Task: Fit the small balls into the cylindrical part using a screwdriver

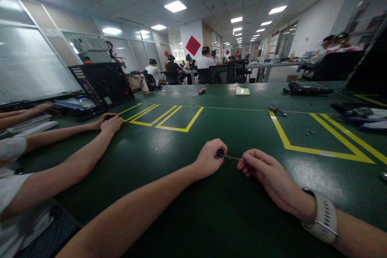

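My left hand [211, 158] is closed around a round metal part [219, 153] with a dark, hollow end facing right; the rest of it is hidden in my fist. My right hand [262, 166] pinches one end of a thin metal rod [232, 157] between thumb and fingers. The rod's other end reaches the open end of the round part; how deep it goes I cannot tell. Just below the rod, a tiny dark piece [229, 159] lies on the green table [169, 225].
Yellow tape [326, 153] marks the table. Farther back are a screwdriver [199, 92], a sticky-note pad [243, 91], a small metal tool part [277, 110] and a black power tool [306, 88]. Another person's hands [110, 123] work at left, near a black case [102, 86].
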`<state>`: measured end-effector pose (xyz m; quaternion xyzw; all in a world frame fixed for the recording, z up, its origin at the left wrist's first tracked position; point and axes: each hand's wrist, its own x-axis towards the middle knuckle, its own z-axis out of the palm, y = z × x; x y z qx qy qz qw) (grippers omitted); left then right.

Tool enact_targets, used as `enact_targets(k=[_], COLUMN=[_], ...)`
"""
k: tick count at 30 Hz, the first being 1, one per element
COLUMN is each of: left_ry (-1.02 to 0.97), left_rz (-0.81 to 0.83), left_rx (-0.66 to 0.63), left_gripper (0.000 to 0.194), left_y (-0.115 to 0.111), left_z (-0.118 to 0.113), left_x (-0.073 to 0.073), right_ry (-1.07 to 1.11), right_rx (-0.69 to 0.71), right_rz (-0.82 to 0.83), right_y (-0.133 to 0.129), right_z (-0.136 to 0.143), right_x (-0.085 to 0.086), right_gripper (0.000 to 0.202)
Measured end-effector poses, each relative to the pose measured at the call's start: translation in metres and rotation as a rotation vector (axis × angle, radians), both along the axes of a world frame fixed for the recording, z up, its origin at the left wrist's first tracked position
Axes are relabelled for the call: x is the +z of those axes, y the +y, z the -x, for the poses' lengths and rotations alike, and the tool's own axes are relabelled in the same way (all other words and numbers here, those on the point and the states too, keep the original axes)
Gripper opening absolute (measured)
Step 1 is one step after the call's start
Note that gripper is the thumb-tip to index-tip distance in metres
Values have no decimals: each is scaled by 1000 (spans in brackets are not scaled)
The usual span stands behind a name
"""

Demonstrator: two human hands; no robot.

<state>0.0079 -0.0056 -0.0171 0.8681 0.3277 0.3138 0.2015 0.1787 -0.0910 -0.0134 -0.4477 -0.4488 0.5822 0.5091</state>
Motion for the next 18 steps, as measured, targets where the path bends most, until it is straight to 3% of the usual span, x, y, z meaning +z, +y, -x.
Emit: enact_targets(k=[7,13,18], left_ry=[-29,90,119], left_rz=[28,-62,-92], left_rx=[-77,-32,-15], left_gripper=[11,13,12], left_y=[3,2,1], left_z=[1,1,1], left_x=[-2,-3,-2], right_ry=[55,-165,-97], right_rx=[4,-1,2], right_rz=[1,-61,-25], right_y=[2,-2,-1], right_z=[-3,1,0], right_x=[-2,-3,-2], right_gripper=[20,23,22])
